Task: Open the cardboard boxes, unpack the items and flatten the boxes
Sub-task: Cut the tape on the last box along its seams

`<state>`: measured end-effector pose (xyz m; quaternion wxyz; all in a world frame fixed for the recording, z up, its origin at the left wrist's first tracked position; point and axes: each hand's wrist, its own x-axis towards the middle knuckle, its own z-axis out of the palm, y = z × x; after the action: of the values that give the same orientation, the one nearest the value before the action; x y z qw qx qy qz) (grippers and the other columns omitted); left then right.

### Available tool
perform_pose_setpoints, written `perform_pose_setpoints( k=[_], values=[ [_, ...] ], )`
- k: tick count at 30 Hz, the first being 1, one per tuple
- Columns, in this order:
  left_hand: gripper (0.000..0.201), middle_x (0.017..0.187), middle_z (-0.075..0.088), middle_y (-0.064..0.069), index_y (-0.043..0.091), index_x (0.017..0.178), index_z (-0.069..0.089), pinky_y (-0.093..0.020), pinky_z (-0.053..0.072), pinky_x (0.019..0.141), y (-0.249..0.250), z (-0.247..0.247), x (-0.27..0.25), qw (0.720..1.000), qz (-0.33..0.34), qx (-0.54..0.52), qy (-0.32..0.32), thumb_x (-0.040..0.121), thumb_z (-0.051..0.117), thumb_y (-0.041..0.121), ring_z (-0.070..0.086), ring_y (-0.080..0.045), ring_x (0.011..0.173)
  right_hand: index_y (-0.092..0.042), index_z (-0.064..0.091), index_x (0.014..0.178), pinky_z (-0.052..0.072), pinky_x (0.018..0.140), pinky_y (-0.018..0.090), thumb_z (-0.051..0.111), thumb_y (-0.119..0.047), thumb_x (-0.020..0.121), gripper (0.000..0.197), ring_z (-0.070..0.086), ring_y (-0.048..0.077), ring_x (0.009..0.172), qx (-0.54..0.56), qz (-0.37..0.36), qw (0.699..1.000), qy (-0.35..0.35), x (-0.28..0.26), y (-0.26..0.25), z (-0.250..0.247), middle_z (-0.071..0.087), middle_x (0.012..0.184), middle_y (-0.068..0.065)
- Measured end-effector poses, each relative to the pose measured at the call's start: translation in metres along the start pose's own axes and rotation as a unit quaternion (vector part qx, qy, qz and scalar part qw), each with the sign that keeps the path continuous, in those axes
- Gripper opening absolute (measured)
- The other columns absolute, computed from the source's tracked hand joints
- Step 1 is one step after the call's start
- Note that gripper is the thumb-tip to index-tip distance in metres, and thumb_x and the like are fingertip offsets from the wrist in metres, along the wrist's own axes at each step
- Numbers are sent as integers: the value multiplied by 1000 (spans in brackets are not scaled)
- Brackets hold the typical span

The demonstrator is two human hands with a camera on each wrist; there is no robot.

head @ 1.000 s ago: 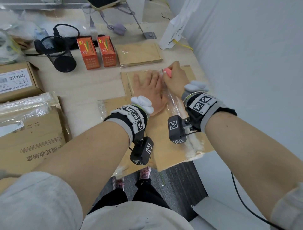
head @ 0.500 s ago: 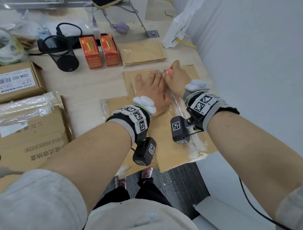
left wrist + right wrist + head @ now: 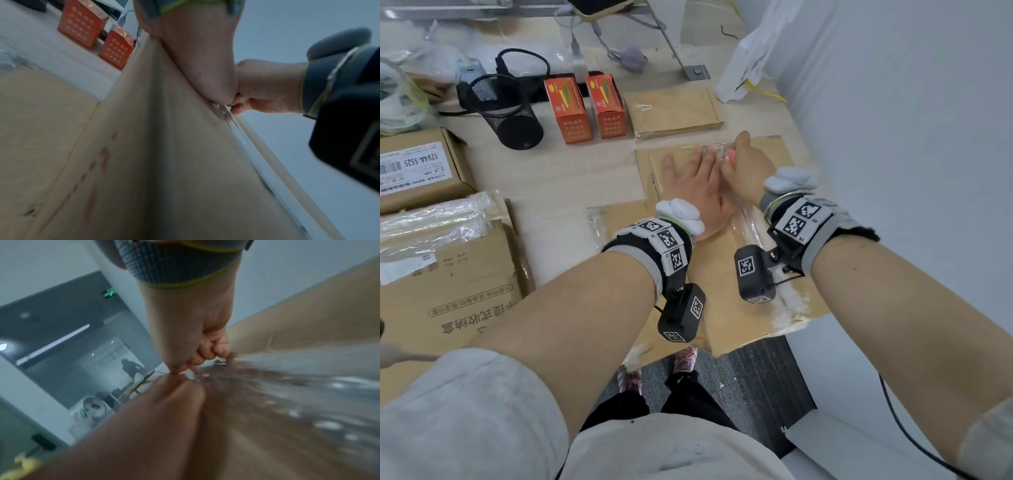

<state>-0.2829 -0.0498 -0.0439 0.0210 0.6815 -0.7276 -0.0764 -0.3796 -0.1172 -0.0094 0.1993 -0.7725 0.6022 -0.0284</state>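
Left hand (image 3: 693,192) flat, fingers spread, pressing cardboard box (image 3: 743,274). Right hand (image 3: 748,168) fisted around pink cutter (image 3: 730,157), touching left's fingertips; wall (image 3: 893,137) just beyond.

My head camera looks steeply down at the table (image 3: 558,178) and my forearms. Both wrist cameras sit low, close above the cardboard box (image 3: 164,162), looking along it; each catches both hands meeting at the tape seam (image 3: 308,386).

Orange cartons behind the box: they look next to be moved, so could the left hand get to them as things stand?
Probably yes: the left hand lies flat on the cardboard box, holding nothing, and bare table separates it from the orange cartons.
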Motion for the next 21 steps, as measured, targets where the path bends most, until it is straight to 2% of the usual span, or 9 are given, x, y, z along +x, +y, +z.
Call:
perform_pose_setpoints(
  k=[3, 7, 11, 15, 18, 21],
  values=[
    [66, 160, 13, -2, 13, 153, 13, -60, 5, 113, 0, -1, 0, 1000, 4, 0, -1, 96, 18, 46, 5, -20, 148, 0, 37, 120, 32, 67, 32, 38, -23, 100, 31, 49, 24, 77, -15, -12, 1000, -9, 0, -1, -7, 52, 90, 9],
    [67, 161, 11, -2, 12, 153, 11, -60, 4, 114, 0, -1, 1, 1000, 1, -6, -5, 95, 18, 45, 4, -19, 148, -3, 45, 114, 36, 67, 30, 44, -24, 98, 27, 51, 20, 78, 53, -16, 998, 32, -8, 6, -3, 56, 90, 4],
    [67, 161, 10, -2, 12, 153, 10, -61, 1, 114, 0, 0, 1, 1000, 4, -13, -11, 96, 19, 45, 2, -19, 148, -8, 55, 106, 46, 71, 37, 46, -24, 95, 22, 58, 26, 80, 64, -12, 994, 86, -4, 5, 1, 65, 90, 10],
    [66, 161, 11, -2, 11, 153, 13, -60, 2, 114, 0, 0, 0, 1000, 2, -7, -7, 96, 20, 44, 3, -20, 148, -6, 52, 111, 36, 67, 31, 41, -24, 97, 26, 55, 27, 80, 28, 10, 997, 74, -2, 1, 0, 63, 95, 14],
    [66, 161, 11, -2, 11, 153, 13, -61, 3, 113, 0, 0, 0, 1000, 5, -5, -9, 96, 19, 44, 3, -20, 148, 0, 50, 113, 36, 71, 32, 40, -20, 98, 27, 57, 32, 92, 17, 11, 999, 47, 4, -4, -7, 63, 104, 17],
    [65, 161, 13, -2, 11, 152, 15, -61, 5, 113, 1, 1, 0, 1000, -1, -2, 1, 96, 19, 44, 5, -20, 148, 2, 49, 114, 35, 72, 32, 39, -18, 99, 27, 57, 33, 96, 11, 5, 1000, 29, 5, -4, -10, 62, 106, 19]
  ],
)
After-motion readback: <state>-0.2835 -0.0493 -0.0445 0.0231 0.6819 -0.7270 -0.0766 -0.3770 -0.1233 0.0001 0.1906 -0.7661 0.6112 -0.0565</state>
